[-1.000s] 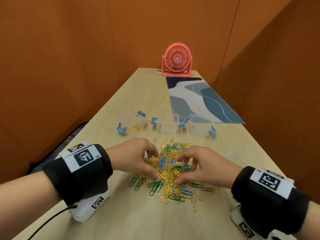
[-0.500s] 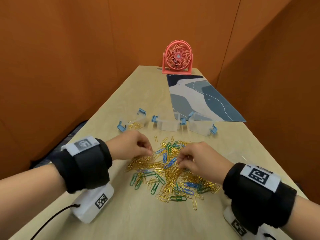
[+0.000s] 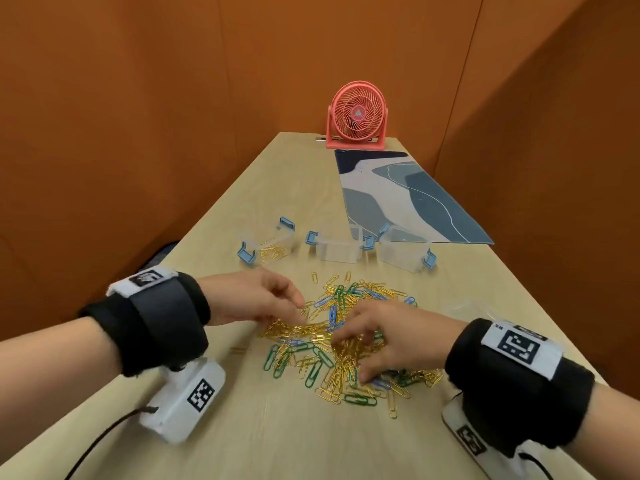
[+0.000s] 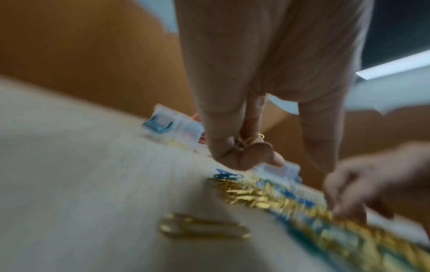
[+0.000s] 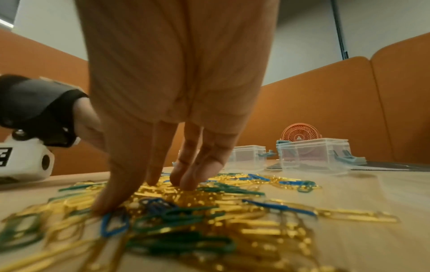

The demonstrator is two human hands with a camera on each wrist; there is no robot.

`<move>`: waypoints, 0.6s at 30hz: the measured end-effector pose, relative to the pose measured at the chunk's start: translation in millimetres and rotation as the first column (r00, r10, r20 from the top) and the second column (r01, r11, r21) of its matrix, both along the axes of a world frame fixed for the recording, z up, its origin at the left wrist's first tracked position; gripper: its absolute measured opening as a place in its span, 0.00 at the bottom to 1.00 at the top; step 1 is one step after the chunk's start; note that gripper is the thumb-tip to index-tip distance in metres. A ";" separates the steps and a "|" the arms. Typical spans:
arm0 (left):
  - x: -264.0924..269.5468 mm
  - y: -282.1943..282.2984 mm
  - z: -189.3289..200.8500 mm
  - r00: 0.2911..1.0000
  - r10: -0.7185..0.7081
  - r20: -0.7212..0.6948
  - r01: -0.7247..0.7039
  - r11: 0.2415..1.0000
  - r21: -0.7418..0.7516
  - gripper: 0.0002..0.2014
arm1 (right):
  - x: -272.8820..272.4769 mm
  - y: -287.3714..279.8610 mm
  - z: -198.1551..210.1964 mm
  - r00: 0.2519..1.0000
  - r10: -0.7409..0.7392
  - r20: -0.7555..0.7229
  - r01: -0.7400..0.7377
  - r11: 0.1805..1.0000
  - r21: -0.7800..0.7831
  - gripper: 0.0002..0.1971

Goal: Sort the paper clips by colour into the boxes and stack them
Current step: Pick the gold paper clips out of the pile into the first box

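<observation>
Two hands work at one heap of paper clips (image 3: 341, 336). The left hand (image 3: 254, 297) pinches a few gold clips (image 4: 249, 141) between thumb and fingertips, its grip clamped on them just above the heap's left edge. The right hand (image 3: 384, 337) spreads over the middle of the heap, thumb (image 5: 111, 198) and fingers (image 5: 186, 174) pressing down into the gold clips; whether its grip has closed on any clip cannot be told.

The heap mixes gold, green and blue clips and lies on the pale wooden surface (image 3: 270, 431) between the two wrists. One gold clip (image 3: 240, 350) lies alone just left of the heap.

Beyond the heap stand three small clear boxes with blue latches, in a row. The left box (image 3: 268, 245) holds gold clips; the middle box (image 3: 337, 247) and the right box (image 3: 405, 254) look clear inside. A blue patterned mat (image 3: 398, 199) lies behind the right box, and a pink fan (image 3: 357, 116) stands at the far end.
</observation>
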State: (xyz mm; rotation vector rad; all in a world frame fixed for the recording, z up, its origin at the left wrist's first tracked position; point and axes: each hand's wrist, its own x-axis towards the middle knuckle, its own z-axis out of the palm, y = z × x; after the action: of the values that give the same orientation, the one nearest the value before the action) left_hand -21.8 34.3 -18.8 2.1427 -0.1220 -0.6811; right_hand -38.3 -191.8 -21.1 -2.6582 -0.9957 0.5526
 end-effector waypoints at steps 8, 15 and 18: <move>-1.4 -25.7 -7.1 0.897 -0.283 0.339 0.096 0.875 0.475 0.11 | 4.2 3.9 -7.1 0.995 -0.026 0.100 0.019 0.998 0.067 0.05; -0.6 -6.1 9.1 0.997 0.073 -0.014 -0.073 0.997 -0.039 0.10 | 3.2 -10.1 4.9 0.968 -0.243 0.068 0.204 0.912 0.357 0.03; -2.6 4.0 16.8 0.954 0.122 -0.273 -0.220 0.906 -0.362 0.12 | 3.8 -15.7 11.1 0.949 -0.296 -0.111 0.314 0.841 0.440 0.05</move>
State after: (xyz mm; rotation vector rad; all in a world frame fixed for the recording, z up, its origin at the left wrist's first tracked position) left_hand -24.4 38.3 -2.0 1.6515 0.0629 -0.7420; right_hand -34.6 -207.5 -10.0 -2.3022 -0.5761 0.2576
